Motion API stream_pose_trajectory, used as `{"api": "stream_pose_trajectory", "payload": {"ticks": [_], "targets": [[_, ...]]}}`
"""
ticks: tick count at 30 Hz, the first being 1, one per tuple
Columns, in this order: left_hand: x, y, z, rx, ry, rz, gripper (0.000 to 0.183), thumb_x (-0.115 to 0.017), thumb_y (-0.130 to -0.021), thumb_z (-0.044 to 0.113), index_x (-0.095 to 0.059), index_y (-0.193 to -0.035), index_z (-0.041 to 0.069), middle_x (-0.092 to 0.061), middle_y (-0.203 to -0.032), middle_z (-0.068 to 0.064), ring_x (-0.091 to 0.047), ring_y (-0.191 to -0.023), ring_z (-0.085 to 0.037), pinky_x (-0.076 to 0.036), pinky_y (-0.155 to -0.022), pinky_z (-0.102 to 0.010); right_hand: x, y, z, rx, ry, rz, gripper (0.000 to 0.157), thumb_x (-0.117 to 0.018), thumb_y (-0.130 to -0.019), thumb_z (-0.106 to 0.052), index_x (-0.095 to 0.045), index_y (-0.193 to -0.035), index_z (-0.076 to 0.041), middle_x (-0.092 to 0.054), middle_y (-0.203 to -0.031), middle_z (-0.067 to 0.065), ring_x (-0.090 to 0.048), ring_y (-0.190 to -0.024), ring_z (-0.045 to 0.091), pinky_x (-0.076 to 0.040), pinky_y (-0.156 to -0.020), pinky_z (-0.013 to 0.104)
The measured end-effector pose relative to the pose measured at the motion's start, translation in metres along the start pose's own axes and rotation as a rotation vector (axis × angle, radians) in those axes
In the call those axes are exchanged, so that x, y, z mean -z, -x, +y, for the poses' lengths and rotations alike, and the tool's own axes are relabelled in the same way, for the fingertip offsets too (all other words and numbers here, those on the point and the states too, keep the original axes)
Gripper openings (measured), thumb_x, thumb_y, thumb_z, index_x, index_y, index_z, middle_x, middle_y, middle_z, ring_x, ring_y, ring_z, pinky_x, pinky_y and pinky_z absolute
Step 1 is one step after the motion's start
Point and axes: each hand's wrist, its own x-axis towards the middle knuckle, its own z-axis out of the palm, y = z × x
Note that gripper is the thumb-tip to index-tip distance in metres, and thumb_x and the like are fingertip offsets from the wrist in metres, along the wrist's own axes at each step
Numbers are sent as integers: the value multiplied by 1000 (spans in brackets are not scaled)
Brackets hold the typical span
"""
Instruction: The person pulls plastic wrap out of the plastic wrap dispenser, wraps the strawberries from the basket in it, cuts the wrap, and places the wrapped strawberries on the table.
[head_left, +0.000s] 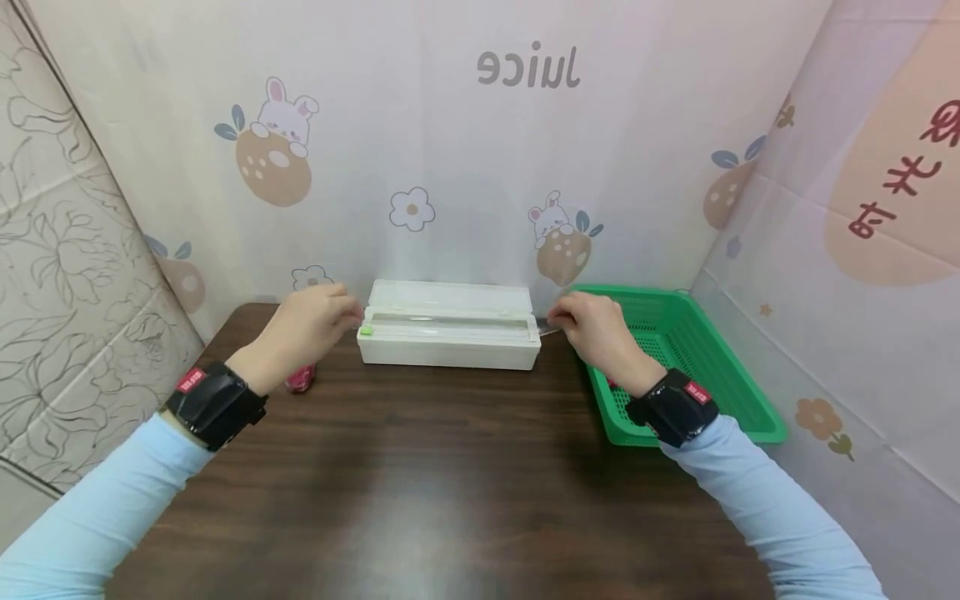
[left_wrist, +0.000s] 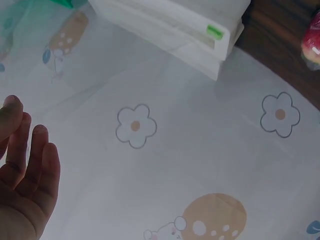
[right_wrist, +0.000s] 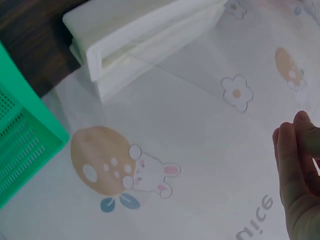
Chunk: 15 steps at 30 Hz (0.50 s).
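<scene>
A white cling film dispenser [head_left: 450, 354] lies lengthwise on the table against the back wall, its lid [head_left: 450, 295] raised. Clear cling film, hard to make out, runs up from the dispenser; faint creases show in both wrist views. At its left end, my left hand [head_left: 318, 321] pinches one corner of the film between thumb and index finger, other fingers loosely bent. My right hand [head_left: 596, 333] pinches the other corner at the right end, where a bit of film [head_left: 547, 327] shows by the fingertips. Both hands are raised above the table.
At the right stands a green perforated basket [head_left: 750, 421], with something red [head_left: 611, 383] partly hidden behind my right wrist. A red and yellow fruit [left_wrist: 312, 40] in clear wrap lies left of the dispenser. Printed cloth walls [head_left: 450, 150] enclose the dark wooden table [head_left: 420, 483].
</scene>
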Motion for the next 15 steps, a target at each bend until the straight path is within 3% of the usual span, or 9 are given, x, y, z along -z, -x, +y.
{"api": "stream_pose_trajectory", "payload": {"ticks": [5, 9, 12, 15], "targets": [[-9, 27, 9, -39, 6, 1, 5, -72, -75, 7, -69, -80, 9, -56, -71, 3, -55, -65, -11, -47, -57, -28, -9, 27, -7, 48, -16, -1, 5, -68, -79, -3, -70, -83, -6, -65, -78, 5, -62, -72, 20, -50, -63, 34], [-19, 44, 13, -80, 16, 23, 8, -75, -72, 8, -68, -77, 10, -54, -70, 5, -53, -64, -8, -44, -55, -25, -18, 47, -9, 52, -17, -12, 6, -69, -78, -5, -70, -82, -10, -64, -77, 0, -61, -68, 15, -43, -50, 26], [-27, 56, 16, -105, 13, 41, 11, -76, -70, 9, -67, -76, 11, -55, -71, 5, -56, -65, -8, -44, -53, -24, -24, 60, -12, 50, -19, -19, 7, -70, -77, -5, -70, -81, -10, -64, -76, -1, -60, -67, 12, -43, -50, 24], [-35, 69, 20, -118, 19, 40, 15, -79, -66, 9, -68, -76, 11, -56, -71, 5, -58, -66, -8, -48, -56, -24, -32, 73, -14, 61, -24, -27, 9, -72, -75, -3, -69, -79, -10, -63, -73, -1, -61, -67, 11, -49, -59, 25]]}}
